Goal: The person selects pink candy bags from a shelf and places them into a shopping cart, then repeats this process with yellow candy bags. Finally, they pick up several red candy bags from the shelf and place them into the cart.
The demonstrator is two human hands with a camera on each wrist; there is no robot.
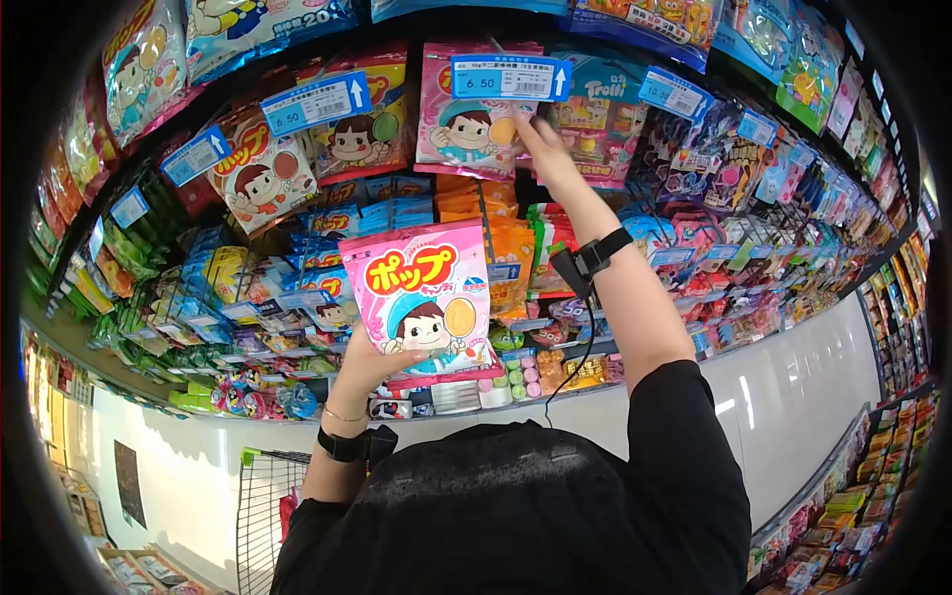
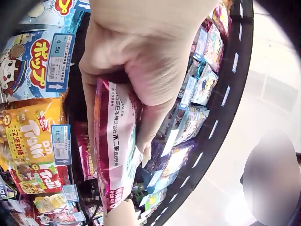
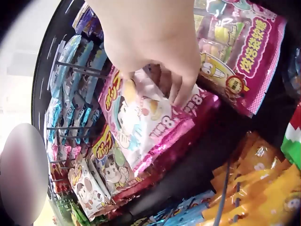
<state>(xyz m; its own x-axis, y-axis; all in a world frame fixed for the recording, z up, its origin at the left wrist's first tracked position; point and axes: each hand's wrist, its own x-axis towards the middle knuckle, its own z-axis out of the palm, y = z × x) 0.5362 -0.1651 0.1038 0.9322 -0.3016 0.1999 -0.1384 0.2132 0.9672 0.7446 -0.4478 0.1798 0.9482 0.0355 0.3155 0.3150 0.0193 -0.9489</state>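
In the head view my left hand (image 1: pixel 369 359) grips a pink bag of lollipops (image 1: pixel 415 307) by its lower left side, its printed front turned up toward me. The left wrist view shows thumb and fingers on either side of the held bag (image 2: pixel 115 136), seen edge-on. Higher up, my right hand (image 1: pixel 547 154) is at the right edge of a matching pink lollipop bag (image 1: pixel 464 139) hanging on the rack. Up close in the right wrist view, the curled fingers of this hand (image 3: pixel 150 52) grip the hanging bag (image 3: pixel 157 120), with another pink bag behind it.
Blue price tags (image 1: pixel 511 77) hang before the upper row. A Trolli bag (image 1: pixel 600 109) hangs to the right, brown (image 1: pixel 260 174) and red-yellow (image 1: pixel 359 129) lollipop bags to the left. Orange packets (image 1: pixel 476 198) fill hooks below. A wire cart (image 1: pixel 268 516) stands at lower left.
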